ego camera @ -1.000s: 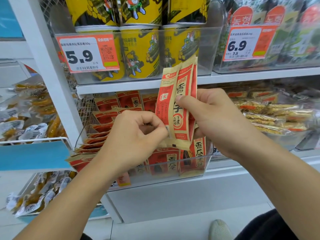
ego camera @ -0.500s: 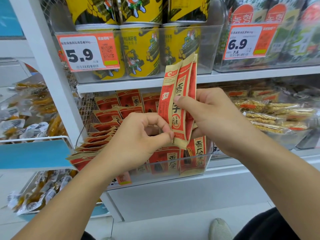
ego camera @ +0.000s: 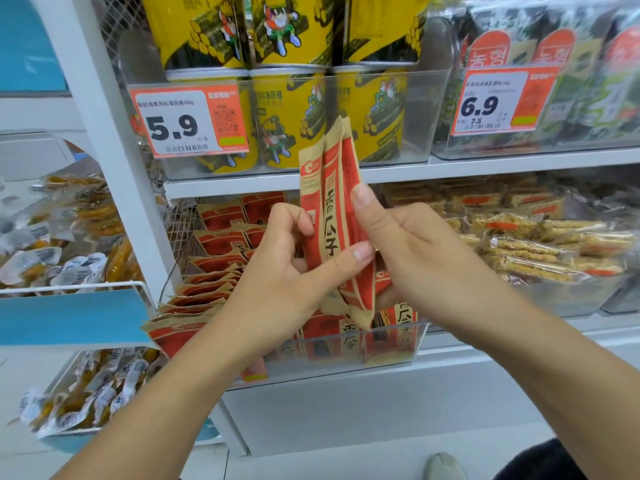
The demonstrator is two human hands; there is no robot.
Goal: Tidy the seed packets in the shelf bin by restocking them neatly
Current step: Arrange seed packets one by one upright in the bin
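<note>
Both hands are on the bundle, right in front of the shelf. The left hand (ego camera: 280, 261) is clamped on the held seed packets (ego camera: 334, 220), thumb across the front, fingers curled behind. The right hand (ego camera: 412, 247) is pinched on the same bundle from the other side, thumb pointing up along its edge. Three packets show at the fanned top, red and tan, held upright with a slight tilt; whether more hide behind, I can't tell.

Just below their bottom corners sits the clear bin (ego camera: 391, 348) on the lower shelf (ego camera: 346, 393). Inside it, the stocked packets (ego camera: 214, 265) lie in overlapping rows down the left and stand upright at the front; too many overlap to count.

Above, on the upper shelf (ego camera: 485, 166), yellow tubs (ego camera: 289, 116) stand in a clear tray, three across the front row with three more stacked on top. Two orange price tags up there: the 5.9 tag (ego camera: 187, 121) on the left, the 6.9 tag (ego camera: 502, 98) on the right. Right of the bin, clear-wrapped snack bars (ego camera: 540, 247) lie piled. Far left, small wrapped snacks (ego camera: 52, 244) fill a wire rack.
</note>
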